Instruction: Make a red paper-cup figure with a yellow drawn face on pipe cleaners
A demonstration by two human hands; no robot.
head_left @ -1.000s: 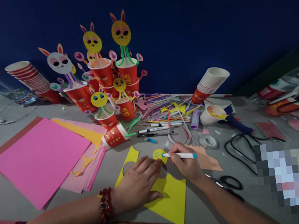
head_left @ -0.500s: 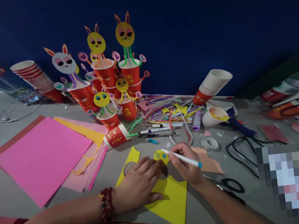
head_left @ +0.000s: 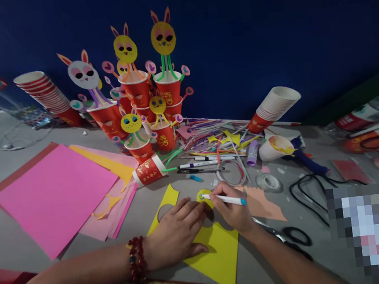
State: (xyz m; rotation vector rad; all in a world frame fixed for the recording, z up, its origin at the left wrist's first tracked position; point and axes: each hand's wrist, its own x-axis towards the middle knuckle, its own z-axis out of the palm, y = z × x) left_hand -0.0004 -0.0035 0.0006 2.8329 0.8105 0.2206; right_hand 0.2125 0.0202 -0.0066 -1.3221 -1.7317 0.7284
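Note:
My right hand (head_left: 233,207) grips a white marker (head_left: 228,198) with a blue end. Its tip touches the left blue eye drawn on a small round yellow paper disc (head_left: 204,192); the hand and pen cover the disc's right part. My left hand (head_left: 179,230) lies flat, fingertips at the disc's lower edge, palm over a yellow paper sheet (head_left: 219,252) with rounded cutouts. A small blue cap (head_left: 195,178) lies beyond the disc. Scissors (head_left: 282,234) rest beside my right forearm, and peach paper (head_left: 261,202) lies behind my right hand.
Red paper cups with bunny faces (head_left: 136,91) stand at the back, one cup (head_left: 150,169) tipped over. Pink paper sheets (head_left: 57,198) lie left. Pipe cleaners (head_left: 209,137), pens (head_left: 200,164), a tape roll (head_left: 268,182), a cup stack (head_left: 274,107) and a black cord (head_left: 305,192) spread right.
The marker tip lifted from the right eye, now filled blue in the middle frame, and came down on the left eye. My left hand stays put on the paper.

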